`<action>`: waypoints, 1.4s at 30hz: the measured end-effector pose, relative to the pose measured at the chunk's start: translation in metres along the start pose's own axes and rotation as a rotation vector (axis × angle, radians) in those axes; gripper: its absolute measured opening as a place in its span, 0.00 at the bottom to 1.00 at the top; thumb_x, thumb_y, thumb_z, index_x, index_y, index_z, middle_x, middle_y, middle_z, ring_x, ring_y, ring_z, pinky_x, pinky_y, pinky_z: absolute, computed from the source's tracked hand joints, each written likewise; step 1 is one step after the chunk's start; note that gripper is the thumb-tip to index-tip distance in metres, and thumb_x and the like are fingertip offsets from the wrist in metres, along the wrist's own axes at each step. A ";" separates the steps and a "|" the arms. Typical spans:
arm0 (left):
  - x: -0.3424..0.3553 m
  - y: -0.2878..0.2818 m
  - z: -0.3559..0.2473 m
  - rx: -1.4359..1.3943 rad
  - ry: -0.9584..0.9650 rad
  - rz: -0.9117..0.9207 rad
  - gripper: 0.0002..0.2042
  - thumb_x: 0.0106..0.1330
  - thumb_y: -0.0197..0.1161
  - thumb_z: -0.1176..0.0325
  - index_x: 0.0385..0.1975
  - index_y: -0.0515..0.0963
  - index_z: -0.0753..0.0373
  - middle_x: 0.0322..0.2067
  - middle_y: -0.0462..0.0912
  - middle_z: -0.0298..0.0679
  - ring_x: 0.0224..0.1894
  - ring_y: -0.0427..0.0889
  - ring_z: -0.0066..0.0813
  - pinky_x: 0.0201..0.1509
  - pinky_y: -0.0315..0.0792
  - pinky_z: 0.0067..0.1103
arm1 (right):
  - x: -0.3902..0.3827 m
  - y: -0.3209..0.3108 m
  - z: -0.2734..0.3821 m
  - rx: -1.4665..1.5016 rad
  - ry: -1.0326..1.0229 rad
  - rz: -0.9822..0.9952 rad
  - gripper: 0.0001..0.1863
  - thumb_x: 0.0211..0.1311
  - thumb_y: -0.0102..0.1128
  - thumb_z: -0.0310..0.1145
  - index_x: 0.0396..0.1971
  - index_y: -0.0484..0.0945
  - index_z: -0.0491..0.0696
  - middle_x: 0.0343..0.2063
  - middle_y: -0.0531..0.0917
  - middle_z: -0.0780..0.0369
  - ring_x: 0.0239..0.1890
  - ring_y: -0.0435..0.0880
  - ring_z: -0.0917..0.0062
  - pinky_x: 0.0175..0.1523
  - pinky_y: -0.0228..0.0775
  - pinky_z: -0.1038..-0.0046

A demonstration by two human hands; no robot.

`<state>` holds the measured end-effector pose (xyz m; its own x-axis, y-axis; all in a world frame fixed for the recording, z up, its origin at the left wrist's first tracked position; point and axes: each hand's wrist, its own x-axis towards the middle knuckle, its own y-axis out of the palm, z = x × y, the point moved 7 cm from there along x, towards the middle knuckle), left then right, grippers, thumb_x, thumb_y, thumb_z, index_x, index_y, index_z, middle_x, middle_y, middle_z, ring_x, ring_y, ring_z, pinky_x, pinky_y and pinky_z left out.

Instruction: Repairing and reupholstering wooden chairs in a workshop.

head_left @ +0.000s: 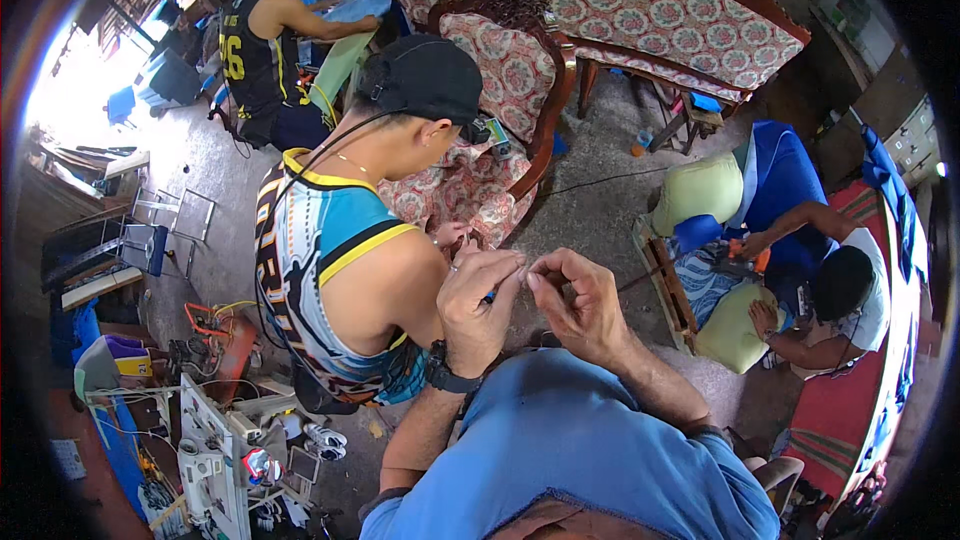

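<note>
My left hand [479, 305], with a dark watch [446, 370] on the wrist, is raised in front of my chest, fingertips pinched together. My right hand [574, 305] faces it, thumb and forefinger pinched close to the left fingertips. What they hold, if anything, is too small to make out. Just beyond my hands, a floral armchair [505, 80] with a carved wooden frame stands beside a co-worker [350, 260] in a cap, who leans over its patterned fabric.
A floral sofa [680, 10] stands behind the chair. Another worker [268, 35] handles material at upper left. A third person [842, 285] works on pale cushions [720, 340] at right. At lower left are a white machine table [215, 450] and a red compressor [240, 350].
</note>
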<state>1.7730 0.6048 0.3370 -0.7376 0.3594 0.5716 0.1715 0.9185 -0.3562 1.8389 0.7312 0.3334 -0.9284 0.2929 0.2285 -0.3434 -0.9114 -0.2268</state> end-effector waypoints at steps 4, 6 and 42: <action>-0.001 -0.005 -0.003 0.001 0.004 -0.014 0.08 0.52 0.67 0.82 0.31 0.82 0.66 0.33 0.84 0.40 0.35 0.82 0.36 0.40 0.75 0.25 | 0.000 0.003 0.001 -0.021 0.005 -0.003 0.03 0.63 0.57 0.23 0.35 0.74 0.40 0.25 0.78 0.63 0.27 0.73 0.87 0.31 0.69 0.81; -0.002 -0.009 -0.006 0.040 0.030 -0.004 0.08 0.51 0.67 0.82 0.31 0.82 0.65 0.34 0.84 0.40 0.35 0.81 0.36 0.40 0.75 0.26 | -0.001 0.007 0.002 -0.014 0.010 -0.001 0.03 0.63 0.57 0.23 0.35 0.74 0.40 0.25 0.79 0.63 0.27 0.73 0.87 0.31 0.69 0.81; -0.044 -0.005 0.023 0.120 0.475 0.750 0.13 0.58 0.54 0.73 0.43 0.74 0.64 0.43 0.75 0.42 0.45 0.78 0.39 0.51 0.73 0.29 | -0.075 0.044 -0.067 0.261 0.491 -0.172 0.05 0.65 0.56 0.26 0.33 0.78 0.39 0.20 0.79 0.66 0.22 0.75 0.87 0.27 0.66 0.83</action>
<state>1.7898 0.5808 0.2965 -0.1064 0.9129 0.3940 0.4106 0.4012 -0.8188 1.8834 0.6882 0.2430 -0.8409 0.4859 -0.2383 -0.5064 -0.8618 0.0297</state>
